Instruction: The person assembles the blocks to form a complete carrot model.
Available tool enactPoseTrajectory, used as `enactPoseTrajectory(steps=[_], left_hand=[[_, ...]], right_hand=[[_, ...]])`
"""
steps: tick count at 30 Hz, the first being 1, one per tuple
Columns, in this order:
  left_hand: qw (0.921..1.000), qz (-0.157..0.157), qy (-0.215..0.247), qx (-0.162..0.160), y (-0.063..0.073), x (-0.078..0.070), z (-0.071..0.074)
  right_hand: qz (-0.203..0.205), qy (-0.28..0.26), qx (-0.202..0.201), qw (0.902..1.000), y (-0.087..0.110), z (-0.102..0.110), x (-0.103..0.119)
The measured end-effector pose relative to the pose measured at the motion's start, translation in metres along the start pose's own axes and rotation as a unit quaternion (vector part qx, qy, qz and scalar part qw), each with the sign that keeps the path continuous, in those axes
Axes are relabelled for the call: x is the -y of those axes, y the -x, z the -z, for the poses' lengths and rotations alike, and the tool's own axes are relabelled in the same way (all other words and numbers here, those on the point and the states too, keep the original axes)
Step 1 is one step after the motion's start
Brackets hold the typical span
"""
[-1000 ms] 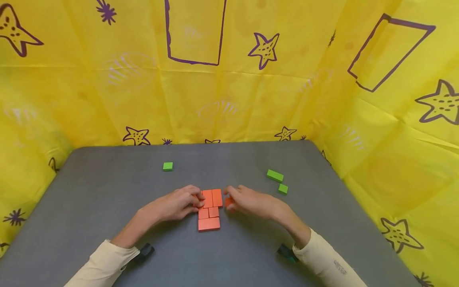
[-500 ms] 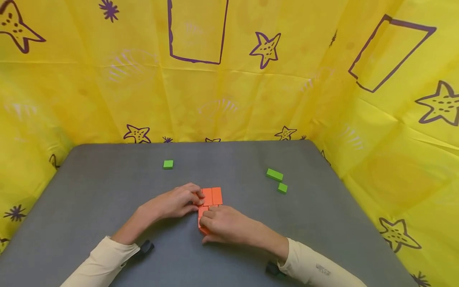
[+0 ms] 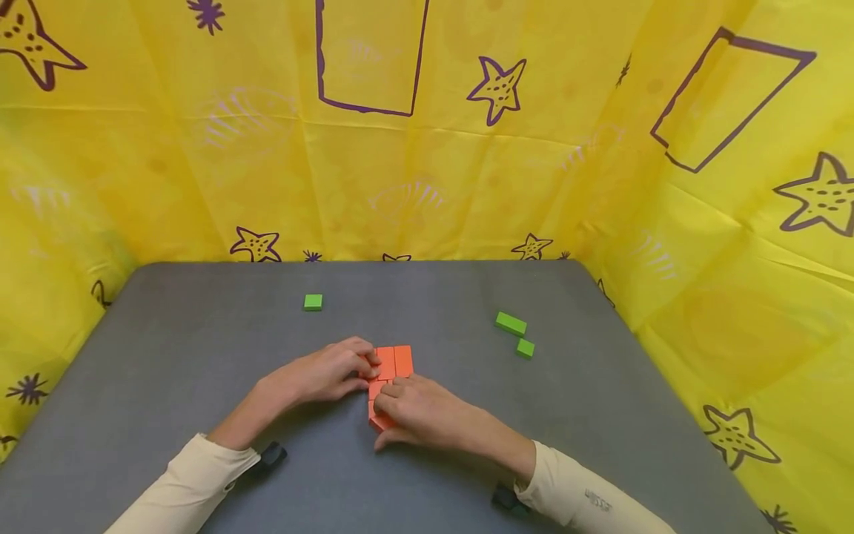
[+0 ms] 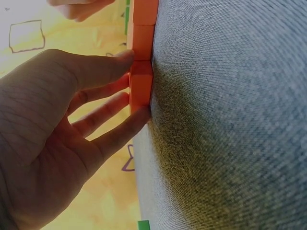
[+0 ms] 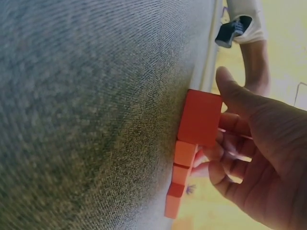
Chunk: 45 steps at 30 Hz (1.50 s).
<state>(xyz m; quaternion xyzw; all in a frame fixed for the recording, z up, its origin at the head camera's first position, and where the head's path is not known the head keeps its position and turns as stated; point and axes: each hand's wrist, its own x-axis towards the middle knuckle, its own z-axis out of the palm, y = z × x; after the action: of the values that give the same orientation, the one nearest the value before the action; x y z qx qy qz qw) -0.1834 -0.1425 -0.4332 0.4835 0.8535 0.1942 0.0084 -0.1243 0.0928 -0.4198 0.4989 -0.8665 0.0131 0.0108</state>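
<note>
Several orange blocks (image 3: 395, 362) lie fitted together in the middle of the table in the head view. At their left edge my left hand (image 3: 336, 371) holds the end orange block (image 4: 141, 86), its thumb and fingers set around it in the left wrist view. Over the near end of the group, my right hand (image 3: 427, 415) curls its fingers around an orange block (image 5: 200, 117), which looks dark red in the right wrist view. That hand hides much of the lower blocks, so I cannot tell whether its block rests on or beside them.
Farther back on the grey table (image 3: 220, 311) lies a square green block (image 3: 313, 302) to the left. On the right are a longer green block (image 3: 511, 323) and a small green block (image 3: 525, 348). Yellow patterned cloth (image 3: 373, 170) hangs behind and at the sides.
The right hand has carried an orange block from the right of the group leftward and nearer, to its near end, staying there over the last half second. The left hand stays in place.
</note>
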Motion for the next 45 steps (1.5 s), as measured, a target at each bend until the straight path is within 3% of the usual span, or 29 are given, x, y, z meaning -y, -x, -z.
enactPoseTrajectory(steps=[4,10,14,19,28,34,41,45], left_hand=[[0.9999,0.009,0.002,0.007,0.0,-0.001,0.0],[0.9999,-0.008,-0.006,-0.008,-0.001,-0.001,0.0],[0.9996,-0.021,-0.015,-0.014,-0.001,0.0,0.0],[0.9997,-0.015,-0.015,-0.012,-0.001,0.0,0.0],[0.9991,-0.025,-0.027,-0.022,-0.001,-0.003,-0.002],[0.998,-0.027,-0.051,-0.025,0.0,-0.004,0.001],[0.9984,0.003,-0.053,0.019,-0.001,-0.008,0.006],[0.9979,0.005,-0.054,0.035,0.0,-0.01,0.007]], right_hand=[[0.009,-0.003,-0.011,0.9999,0.0,0.0,-0.001],[0.013,-0.002,-0.025,0.9996,0.001,0.001,-0.002],[0.012,-0.02,-0.019,0.9995,0.002,0.003,-0.005],[0.005,-0.031,-0.006,0.9995,0.005,0.007,-0.011],[-0.002,-0.001,0.016,0.9999,0.008,0.006,-0.02],[-0.012,-0.018,0.002,0.9998,0.01,0.009,-0.026],[-0.063,-0.032,-0.055,0.996,0.03,0.031,-0.06],[-0.132,-0.04,-0.096,0.9857,0.053,0.046,-0.094]])
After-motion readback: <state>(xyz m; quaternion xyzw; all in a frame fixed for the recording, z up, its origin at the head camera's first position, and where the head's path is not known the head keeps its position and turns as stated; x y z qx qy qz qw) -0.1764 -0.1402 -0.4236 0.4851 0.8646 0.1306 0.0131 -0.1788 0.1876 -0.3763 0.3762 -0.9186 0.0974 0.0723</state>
